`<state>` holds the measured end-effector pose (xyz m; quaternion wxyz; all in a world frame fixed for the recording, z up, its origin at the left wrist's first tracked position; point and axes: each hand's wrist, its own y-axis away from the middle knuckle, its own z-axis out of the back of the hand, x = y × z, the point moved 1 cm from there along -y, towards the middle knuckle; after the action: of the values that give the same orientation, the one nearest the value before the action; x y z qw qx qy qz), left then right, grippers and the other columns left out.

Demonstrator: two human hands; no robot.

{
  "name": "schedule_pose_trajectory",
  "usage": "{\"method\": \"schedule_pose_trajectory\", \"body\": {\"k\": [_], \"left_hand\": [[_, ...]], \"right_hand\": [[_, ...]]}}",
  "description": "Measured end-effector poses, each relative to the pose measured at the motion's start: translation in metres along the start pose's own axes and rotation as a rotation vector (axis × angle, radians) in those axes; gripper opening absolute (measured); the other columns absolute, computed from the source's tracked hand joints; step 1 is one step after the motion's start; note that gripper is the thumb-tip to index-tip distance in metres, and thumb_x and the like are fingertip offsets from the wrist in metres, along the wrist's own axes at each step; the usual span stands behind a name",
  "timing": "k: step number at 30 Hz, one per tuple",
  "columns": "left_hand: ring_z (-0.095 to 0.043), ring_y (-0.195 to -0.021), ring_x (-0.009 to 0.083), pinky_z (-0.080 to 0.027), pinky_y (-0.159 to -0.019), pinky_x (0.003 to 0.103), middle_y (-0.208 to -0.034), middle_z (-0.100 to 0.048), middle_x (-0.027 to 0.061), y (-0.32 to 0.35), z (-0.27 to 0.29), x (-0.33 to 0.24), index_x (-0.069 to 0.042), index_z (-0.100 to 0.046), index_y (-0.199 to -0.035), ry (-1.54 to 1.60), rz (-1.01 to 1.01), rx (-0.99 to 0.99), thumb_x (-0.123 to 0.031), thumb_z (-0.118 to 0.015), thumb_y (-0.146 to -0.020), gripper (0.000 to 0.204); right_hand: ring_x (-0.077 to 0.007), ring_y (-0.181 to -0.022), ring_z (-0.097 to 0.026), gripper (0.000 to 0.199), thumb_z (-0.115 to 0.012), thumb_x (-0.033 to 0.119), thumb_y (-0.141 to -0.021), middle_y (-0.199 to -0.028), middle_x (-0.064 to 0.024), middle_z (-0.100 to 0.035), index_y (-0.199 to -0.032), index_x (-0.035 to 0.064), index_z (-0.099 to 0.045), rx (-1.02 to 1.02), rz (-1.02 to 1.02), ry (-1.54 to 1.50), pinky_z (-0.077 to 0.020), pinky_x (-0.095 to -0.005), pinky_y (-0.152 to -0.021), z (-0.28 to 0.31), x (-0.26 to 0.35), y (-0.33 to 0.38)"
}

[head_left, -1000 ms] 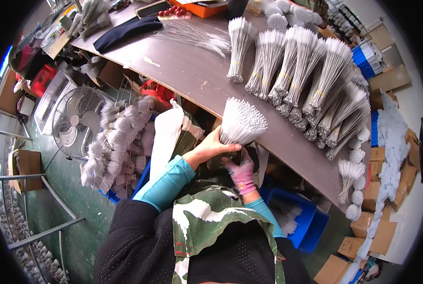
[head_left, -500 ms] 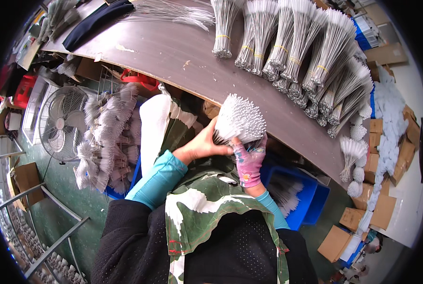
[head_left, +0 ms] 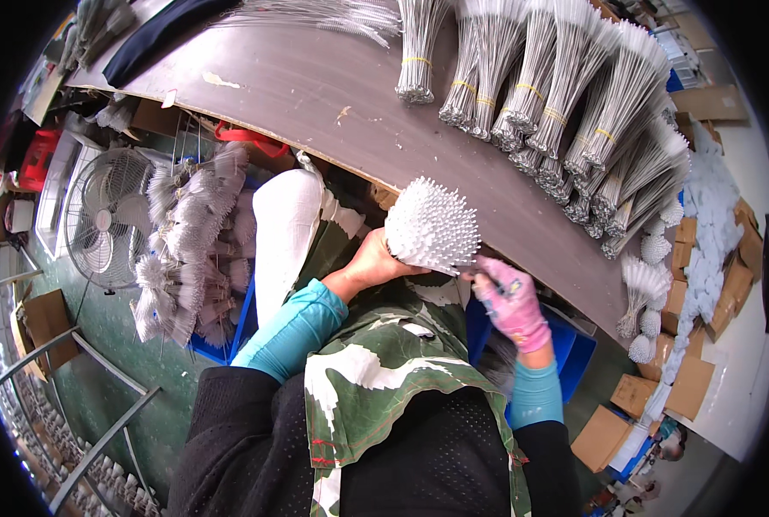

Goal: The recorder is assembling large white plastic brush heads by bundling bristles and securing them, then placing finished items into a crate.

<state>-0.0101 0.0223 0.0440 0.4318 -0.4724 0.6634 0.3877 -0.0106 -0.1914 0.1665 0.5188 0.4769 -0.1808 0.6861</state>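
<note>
A thick bundle of wire tube brushes (head_left: 432,226) with white bristle tips is in front of me, its rounded, tip-covered end facing up. My bare left hand (head_left: 372,262) is closed round the bundle's left and lower side. My right hand (head_left: 514,303), in a pink patterned glove, is just off the bundle's lower right edge. Its thumb and fingertips are pinched together; whatever they hold, if anything, is too small to make out. The lower part of the bundle is hidden behind my left hand and my camouflage apron (head_left: 384,370).
The brown table (head_left: 316,108) curves past in front of me. Several banded brush bundles (head_left: 565,95) stand along its far right, with loose wire brushes (head_left: 333,15) at the back. Blue bins (head_left: 574,353) are below right. A fan (head_left: 105,220) and piled brushes (head_left: 197,215) are at left.
My right hand has moved off the bundle, to the right and slightly down, with its fingertips pinched. The bundle has turned so its tips face me more; my left hand still grips it.
</note>
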Motion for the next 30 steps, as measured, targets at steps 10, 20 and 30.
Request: {"method": "schedule_pose_trajectory", "body": {"k": [10, 20, 30], "left_hand": [[-0.058, -0.097, 0.0101, -0.045, -0.088, 0.028, -0.105, -0.065, 0.0027, -0.002, 0.002, 0.0, -0.004, -0.061, -0.109, -0.082, 0.026, 0.028, -0.011, -0.082, -0.064, 0.051], [-0.056, -0.101, 0.0105, -0.043, -0.092, 0.028, -0.11, -0.062, 0.0029, -0.001, 0.004, 0.001, -0.002, -0.056, -0.114, -0.089, 0.064, 0.025, -0.008, -0.078, -0.067, 0.052], [-0.056, -0.102, 0.0106, -0.043, -0.092, 0.028, -0.11, -0.062, 0.0036, -0.002, 0.004, 0.002, -0.002, -0.055, -0.115, -0.07, 0.071, 0.027, -0.008, -0.077, -0.068, 0.052]], "right_hand": [[-0.0049, -0.067, -0.047, 0.037, -0.051, 0.032, -0.093, -0.082, 0.0004, -0.061, -0.105, -0.0001, -0.064, 0.072, -0.171, -0.074, -0.0397, -0.0197, -0.062, 0.038, 0.02, -0.074], [-0.015, -0.079, -0.061, 0.032, -0.055, 0.023, -0.09, -0.088, -0.0147, -0.068, -0.099, -0.0059, -0.063, 0.162, -0.065, 0.226, -0.0465, -0.0292, -0.073, 0.038, 0.033, -0.095], [-0.0182, -0.08, -0.063, 0.031, -0.055, 0.024, -0.09, -0.089, -0.0154, -0.068, -0.099, -0.0048, -0.064, 0.153, -0.043, 0.178, -0.0471, -0.0292, -0.074, 0.035, 0.03, -0.095]]}}
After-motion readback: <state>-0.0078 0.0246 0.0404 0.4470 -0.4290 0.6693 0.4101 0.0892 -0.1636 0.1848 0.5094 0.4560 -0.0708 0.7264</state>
